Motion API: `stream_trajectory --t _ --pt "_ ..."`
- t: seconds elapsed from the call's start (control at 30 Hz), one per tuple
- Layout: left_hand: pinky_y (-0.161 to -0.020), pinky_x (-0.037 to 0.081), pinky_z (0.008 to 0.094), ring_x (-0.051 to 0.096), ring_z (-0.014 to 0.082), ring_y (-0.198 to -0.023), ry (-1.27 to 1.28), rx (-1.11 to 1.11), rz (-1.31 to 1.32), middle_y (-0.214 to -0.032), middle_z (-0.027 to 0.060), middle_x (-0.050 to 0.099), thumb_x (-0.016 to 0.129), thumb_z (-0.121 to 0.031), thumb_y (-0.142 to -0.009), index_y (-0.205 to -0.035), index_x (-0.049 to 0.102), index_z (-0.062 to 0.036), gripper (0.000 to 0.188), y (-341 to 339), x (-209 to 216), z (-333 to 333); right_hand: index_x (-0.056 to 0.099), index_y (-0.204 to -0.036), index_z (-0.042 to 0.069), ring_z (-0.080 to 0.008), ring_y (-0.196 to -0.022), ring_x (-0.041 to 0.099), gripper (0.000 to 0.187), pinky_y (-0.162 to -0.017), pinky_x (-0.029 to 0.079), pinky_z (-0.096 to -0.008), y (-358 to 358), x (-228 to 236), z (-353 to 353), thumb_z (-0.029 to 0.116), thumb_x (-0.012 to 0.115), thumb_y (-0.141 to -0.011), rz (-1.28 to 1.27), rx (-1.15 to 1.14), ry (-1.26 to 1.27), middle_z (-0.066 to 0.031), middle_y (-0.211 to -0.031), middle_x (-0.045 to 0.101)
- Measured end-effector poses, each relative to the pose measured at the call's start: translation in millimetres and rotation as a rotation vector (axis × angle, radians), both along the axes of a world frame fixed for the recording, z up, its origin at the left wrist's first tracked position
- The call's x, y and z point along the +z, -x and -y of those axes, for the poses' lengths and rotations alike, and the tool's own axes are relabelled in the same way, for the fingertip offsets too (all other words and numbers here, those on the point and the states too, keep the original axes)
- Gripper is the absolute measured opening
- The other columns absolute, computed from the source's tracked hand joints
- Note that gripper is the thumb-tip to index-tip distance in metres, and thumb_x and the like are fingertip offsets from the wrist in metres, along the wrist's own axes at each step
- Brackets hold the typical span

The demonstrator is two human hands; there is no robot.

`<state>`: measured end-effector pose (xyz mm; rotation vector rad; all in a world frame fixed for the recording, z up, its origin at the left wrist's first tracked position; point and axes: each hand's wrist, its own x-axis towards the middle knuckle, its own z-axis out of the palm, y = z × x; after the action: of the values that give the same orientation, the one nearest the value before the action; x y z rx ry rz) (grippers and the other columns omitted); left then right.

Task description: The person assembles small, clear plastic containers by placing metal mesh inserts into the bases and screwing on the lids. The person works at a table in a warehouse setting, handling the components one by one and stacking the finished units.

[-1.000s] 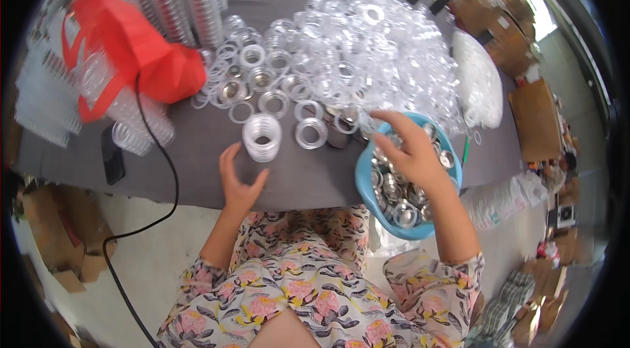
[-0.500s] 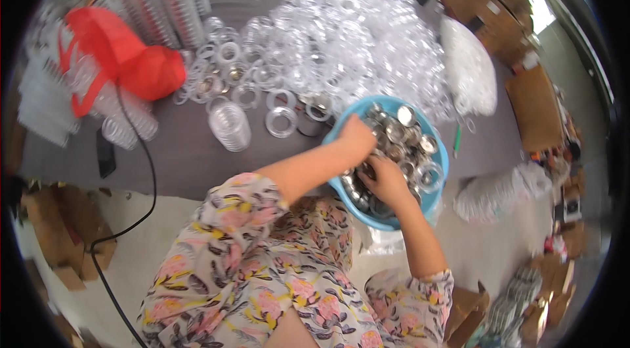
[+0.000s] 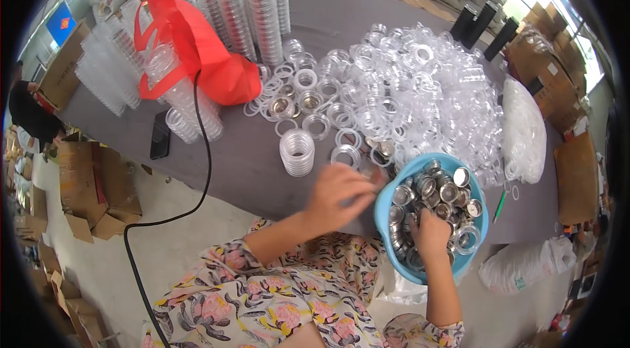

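Note:
A blue basin (image 3: 382, 202) full of round silver metal caps (image 3: 449, 192) stands at the table's near edge. My right hand (image 3: 433, 235) is down in it, fingers curled closed among the caps; what they grip, if anything, is hidden. Left of the basin, my left hand (image 3: 338, 198) is over the table's edge, blurred by motion. Its thumb and forefinger point toward the basin rim, and I cannot make out whether something is between them. A clear plastic ring (image 3: 467, 240) lies on the caps at the basin's right side. Just beyond my left hand stands a short stack of clear rings (image 3: 297, 153).
A big heap of clear plastic rings (image 3: 420, 85) covers the table's middle. Tall clear stacks (image 3: 264, 17) and a red bag (image 3: 220, 62) are at the left, with a black cable (image 3: 209, 151) crossing the edge. A green pen (image 3: 500, 206) lies right of the basin.
My left hand has come out of the basin and moved left of its rim. My right hand stays among the caps. The whole view has shifted, showing more of the table's far side.

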<state>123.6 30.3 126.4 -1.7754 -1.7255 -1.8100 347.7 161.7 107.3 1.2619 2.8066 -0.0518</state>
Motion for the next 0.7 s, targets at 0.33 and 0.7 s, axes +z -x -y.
stream_trajectory --t 0.33,0.7 --pt "-0.098 0.028 0.0471 0.052 0.0234 -0.103 0.399 0.368 -0.371 -0.092 0.0008 0.061 0.066 -0.012 -0.077 -0.089 0.064 -0.0119 0.012 94.0 -21.1 39.9 0.049 -0.096 0.004 -0.0341 -0.076 0.064 0.039 -0.065 0.051 -0.0427 0.0 -16.4 1.3 0.022 0.073 -0.071 -0.189 -0.068 0.1 -0.0156 -0.08 0.064" --pt "-0.109 0.008 0.0596 0.044 0.0235 -0.12 0.731 0.146 -0.559 -0.098 -0.0009 0.06 0.065 -0.016 -0.078 -0.095 0.064 -0.012 0.017 118.8 12.7 44.4 0.054 -0.102 0.004 -0.0259 -0.075 0.065 0.029 -0.068 0.05 -0.0351 5.7 -3.5 8.8 0.009 0.066 -0.076 -0.394 -0.297 0.372 -0.0109 -0.084 0.067"
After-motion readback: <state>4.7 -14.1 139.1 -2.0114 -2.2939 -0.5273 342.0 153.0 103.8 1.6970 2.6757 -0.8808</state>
